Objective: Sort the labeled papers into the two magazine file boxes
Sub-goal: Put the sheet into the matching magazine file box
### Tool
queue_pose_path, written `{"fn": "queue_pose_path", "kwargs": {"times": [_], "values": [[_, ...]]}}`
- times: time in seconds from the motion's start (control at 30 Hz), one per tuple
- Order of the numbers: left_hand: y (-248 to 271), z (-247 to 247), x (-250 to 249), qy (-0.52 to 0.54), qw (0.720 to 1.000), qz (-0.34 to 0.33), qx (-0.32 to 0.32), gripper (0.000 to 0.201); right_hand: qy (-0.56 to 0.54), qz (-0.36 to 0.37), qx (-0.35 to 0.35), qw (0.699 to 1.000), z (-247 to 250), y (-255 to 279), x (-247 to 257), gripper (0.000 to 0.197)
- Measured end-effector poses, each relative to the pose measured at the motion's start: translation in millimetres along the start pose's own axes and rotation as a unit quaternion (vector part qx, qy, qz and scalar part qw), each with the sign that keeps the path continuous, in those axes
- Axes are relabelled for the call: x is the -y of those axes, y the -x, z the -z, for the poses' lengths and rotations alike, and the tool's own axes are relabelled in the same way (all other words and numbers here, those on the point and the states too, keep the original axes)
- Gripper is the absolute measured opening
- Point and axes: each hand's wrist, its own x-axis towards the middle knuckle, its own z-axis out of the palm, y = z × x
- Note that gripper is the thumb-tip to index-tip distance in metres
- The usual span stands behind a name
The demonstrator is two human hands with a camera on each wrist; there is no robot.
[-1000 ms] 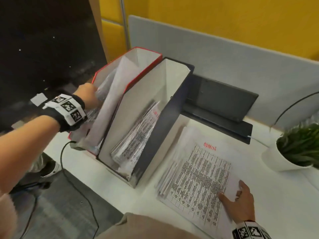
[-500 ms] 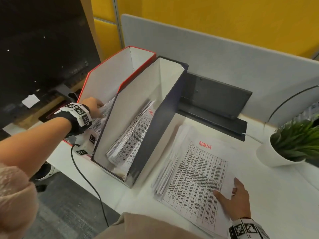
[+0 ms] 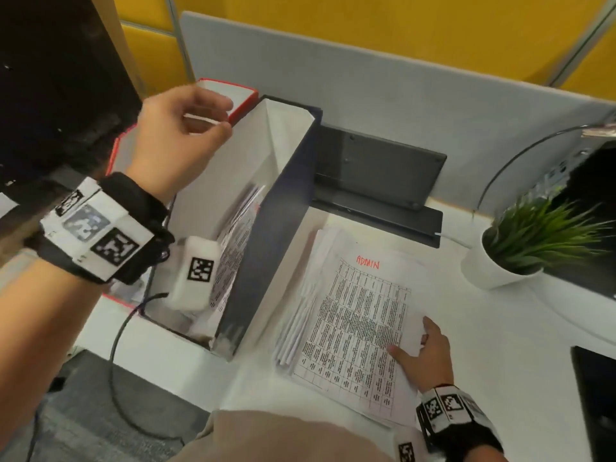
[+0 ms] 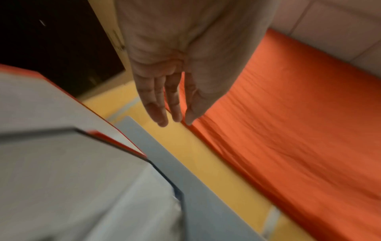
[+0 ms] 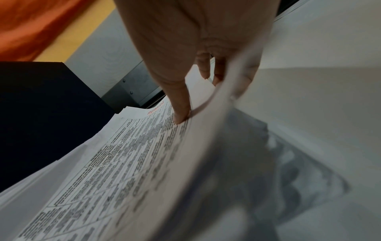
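Your left hand (image 3: 176,141) hangs above the red magazine file box (image 3: 245,101) at ten o'clock, fingers loosely curled and holding nothing. Just beside it stands the dark blue magazine file box (image 3: 266,248) with printed sheets inside. Your right hand (image 3: 425,356), at five o'clock, pinches the lifted edge of the top "ADMIN" sheet (image 3: 360,321) on the paper stack (image 3: 300,325). The white desk (image 3: 500,361) meets a grey partition (image 3: 400,88) under a yellow wall (image 3: 366,25); a potted plant (image 3: 520,248) sits at three o'clock.

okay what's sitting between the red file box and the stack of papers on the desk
In the head view, the dark blue file box stands between the red file box and the paper stack, with printed sheets inside.
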Motion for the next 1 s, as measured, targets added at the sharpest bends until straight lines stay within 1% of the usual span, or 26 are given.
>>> {"fn": "queue_pose_path", "kwargs": {"times": [0.03,0.1,0.17,0.2,0.27,0.3,0.37,0.4,0.43,0.47,0.53,0.63,0.7,0.8,0.9,0.93,1.0], "values": [[7.7,-16.2,-12.3,0.045,0.999,-0.013,0.012,0.015,0.002,-0.002,0.002,1.0,0.5,0.3,1.3,0.097],[27.0,-50.8,-30.2,0.125,0.991,-0.017,0.039,0.014,0.011,-0.004,0.006,1.0,1.7,0.5,2.7,0.098],[49.1,-86.3,-32.7,0.157,0.984,-0.004,0.083,0.015,0.019,-0.004,0.011,1.0,2.2,1.2,2.8,0.098],[60.5,-104.1,-28.3,0.145,0.983,0.01,0.115,0.015,0.021,-0.005,0.013,1.0,2.2,1.8,2.7,0.098],[81.0,-135.7,-7.0,0.069,0.976,0.062,0.196,0.015,0.022,-0.007,0.013,1.0,1.8,3.0,2.9,0.097],[89.9,-148.7,8.7,0.012,0.967,0.098,0.235,0.016,0.025,-0.007,0.013,1.0,1.4,3.5,3.2,0.097],[105.7,-168.8,43.3,-0.11,0.935,0.164,0.295,0.022,0.027,-0.01,0.014,0.999,1.0,4.2,3.9,0.097],[112.4,-175.9,58.5,-0.159,0.919,0.186,0.311,0.024,0.026,-0.012,0.016,0.999,1.1,4.5,4.5,0.097],[117.9,-180.7,70.8,-0.194,0.908,0.198,0.313,0.024,0.027,-0.013,0.018,0.999,1.2,4.6,5.1,0.097],[122.1,-184.8,79.5,-0.213,0.906,0.206,0.303,0.024,0.03,-0.013,0.019,0.999,1.6,4.7,5.3,0.098],[126.9,-189.8,89.0,-0.23,0.91,0.218,0.269,0.026,0.047,-0.009,0.023,0.999,2.4,5.0,5.2,0.098],[126.1,-193.2,94.5,-0.224,0.915,0.237,0.236,0.037,0.066,-0.004,0.026,0.997,4.0,4.9,5.1,0.099],[123.0,-194.5,93.8,-0.205,0.918,0.249,0.23,0.034,0.075,-0.006,0.025,0.997,4.2,5.4,5.2,0.099],[120.9,-196.8,92.3,-0.208,0.918,0.23,0.247,0.033,0.095,0.006,-0.001,0.995,2.2,6.5,6.4,0.102],[122.1,-196.3,90.1,-0.226,0.918,0.201,0.258,0.045,0.126,0.062,-0.024,0.99,0.0,5.8,10.4,0.104],[123.4,-194.8,88.1,-0.231,0.917,0.194,0.26,0.043,0.131,0.083,-0.019,0.988,-0.5,5.0,11.7,0.103],[127.1,-190.9,83.9,-0.225,0.926,0.164,0.255,0.028,0.107,0.105,0.01,0.989,-1.0,2.6,13.8,0.1]]}}
